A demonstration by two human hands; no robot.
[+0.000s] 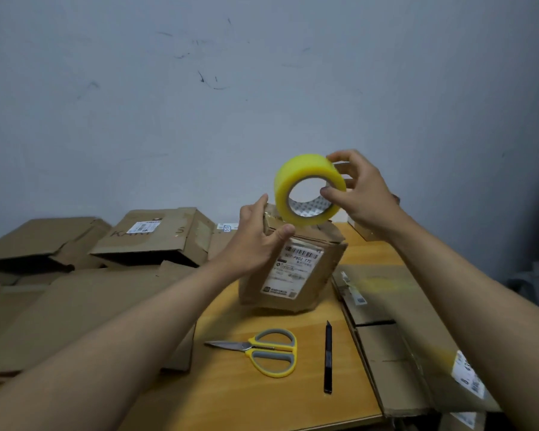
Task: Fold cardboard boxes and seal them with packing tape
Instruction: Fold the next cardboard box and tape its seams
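- The wooden, honey-coloured bench (262,399) carried everything; on its left side lay a big pile of flattened brown cardboard boxes (75,290), and on its right side more flat cardboard sheets with white labels (402,353), so only a narrow bare strip was free in the middle.
- The small brown cardboard box with a white barcode label (296,275) stood upright in this strip, near the far edge of the bench, with its top flaps folded inward but not lying quite flat.
- The left hand (255,241) held the box at its upper left corner, with the thumb over the top edge and the fingers behind, curled around the flap.
- The right hand (358,191) held the yellow-tinted roll of clear packing tape (308,189) up, just above the box top, with the thumb inside the core and the fingers over the outer side.
- I judged the step in hand to be starting the tape. To do it well, the loose end should go first on one side wall, and the left hand should press the flaps closed while the roll is pulled straight along the seam.
- I could not see a free tape end, so it may need to be found first.
- The scissors with yellow and grey handles (262,349) and the slim black utility knife (328,359) lay well in front of the box, in reach for cutting.
- The cardboard piles stood close, so turning the box could be difficult.
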